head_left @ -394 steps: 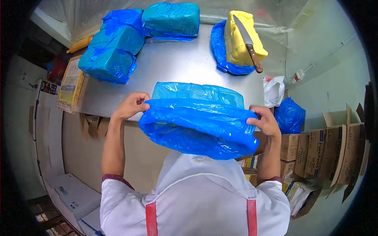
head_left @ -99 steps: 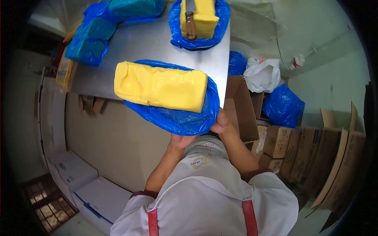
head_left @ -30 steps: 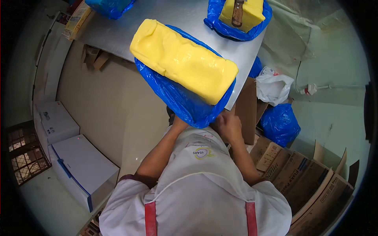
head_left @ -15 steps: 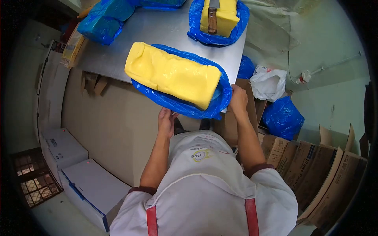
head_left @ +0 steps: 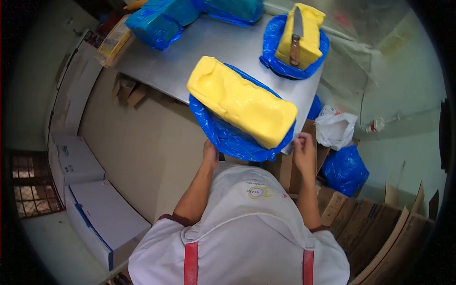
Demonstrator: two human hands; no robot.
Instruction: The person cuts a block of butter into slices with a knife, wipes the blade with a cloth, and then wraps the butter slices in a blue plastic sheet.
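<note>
A large yellow butter-like block (head_left: pixel 242 102) lies at a slant near the front of the metal table, on an opened blue plastic bag (head_left: pixel 221 133). The bag sags over the table's front edge. My left hand (head_left: pixel 210 154) is under the bag's lower left rim, its fingers mostly hidden by the plastic. By the table's front corner, my right hand (head_left: pixel 304 145) has its fingers curled, close to the bag's right end. Whether they pinch a bit of the plastic is too small to make out.
On the metal table (head_left: pixel 197 42), a second yellow block (head_left: pixel 311 35) in blue plastic has a wooden-handled knife (head_left: pixel 295 50) against it. Blue-wrapped blocks (head_left: pixel 159 21) sit at the far left. Cardboard boxes (head_left: pixel 354 218), a white bag (head_left: pixel 336 128) and a blue bag (head_left: pixel 345 171) stand at right.
The view has shifted, so the table and blocks appear further right and lower. More of the bag shows along the block's front side, and my right hand now sits slightly off the bag's end.
</note>
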